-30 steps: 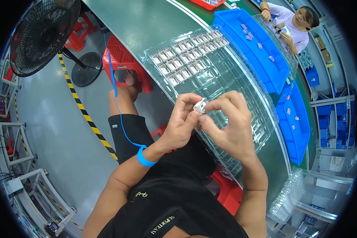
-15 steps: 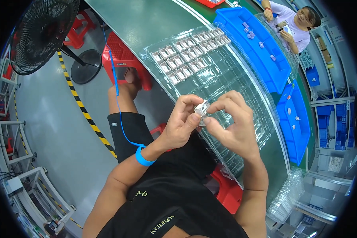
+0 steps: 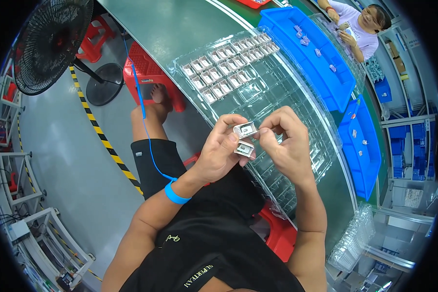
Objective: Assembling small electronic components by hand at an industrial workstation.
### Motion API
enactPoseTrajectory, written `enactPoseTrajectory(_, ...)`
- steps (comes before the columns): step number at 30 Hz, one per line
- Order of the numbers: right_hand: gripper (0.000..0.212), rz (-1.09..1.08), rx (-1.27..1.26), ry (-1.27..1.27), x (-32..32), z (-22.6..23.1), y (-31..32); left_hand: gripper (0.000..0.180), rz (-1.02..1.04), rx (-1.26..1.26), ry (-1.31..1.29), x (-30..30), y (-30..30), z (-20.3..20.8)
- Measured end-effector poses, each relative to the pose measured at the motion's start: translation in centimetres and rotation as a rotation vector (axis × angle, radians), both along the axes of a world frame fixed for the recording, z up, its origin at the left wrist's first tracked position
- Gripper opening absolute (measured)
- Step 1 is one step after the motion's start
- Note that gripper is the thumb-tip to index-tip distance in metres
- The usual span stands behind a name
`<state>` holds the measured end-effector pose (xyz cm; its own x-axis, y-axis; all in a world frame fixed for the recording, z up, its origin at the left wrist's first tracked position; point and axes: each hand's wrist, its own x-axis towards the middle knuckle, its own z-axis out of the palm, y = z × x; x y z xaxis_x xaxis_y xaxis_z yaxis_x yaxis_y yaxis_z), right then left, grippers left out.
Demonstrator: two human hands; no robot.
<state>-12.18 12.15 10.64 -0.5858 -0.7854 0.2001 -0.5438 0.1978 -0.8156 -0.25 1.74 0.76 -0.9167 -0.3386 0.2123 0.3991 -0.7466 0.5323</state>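
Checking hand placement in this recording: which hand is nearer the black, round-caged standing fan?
Left. The left hand, holding two small white parts, is right of the fan; the right hand is farther right.

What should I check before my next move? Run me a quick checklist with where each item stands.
1. Upper white part held in the left hand: ok.
2. Lower white part held in that same hand: ok, just below the first.
3. Right hand clear of the upper part: not ok, its fingertips are at the right edge; how firmly they grip, if at all, is unclear.
4. Row parts set in the clear tray: ok, grouped toward its far left.
5. Blue wrist strap on the left wrist: ok.
6. Strap cord plugged in at its far end: cannot tell.
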Motion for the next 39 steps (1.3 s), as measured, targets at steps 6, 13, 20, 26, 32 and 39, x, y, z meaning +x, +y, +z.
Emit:
enactPoseTrajectory(6,0.01,-0.041,-0.028,0.24,0.2,1.0,0.5,0.039,-0.031,0.024,0.005,-0.1,-0.2,0.2)
enactPoseTrajectory(13,0.019,0.033,0.121,0.602,1.3,1.5,1.7,0.035,0.115,-0.18,-0.078,-1.3,1.6,0.6)
enactPoseTrajectory(20,0.013,0.025,-0.044,0.531,-0.5,0.0,3.3,0.044,0.157,-0.345,-0.25,-1.9,2.5,0.9)
enactPoseTrajectory(26,0.013,-0.092,0.02,0.544,-1.5,0.0,7.2,0.045,-0.056,-0.34,-0.193,-4.0,4.8,1.6)
enactPoseTrajectory(32,0.012,-0.125,0.013,0.571,-3.4,-0.4,9.4,0.051,-0.015,-0.531,-0.286,-6.0,6.9,2.8)
enactPoseTrajectory(39,0.015,-0.493,0.174,0.928,-15.9,0.2,18.3,0.047,0.025,-0.615,-0.217,-5.6,7.0,3.6)
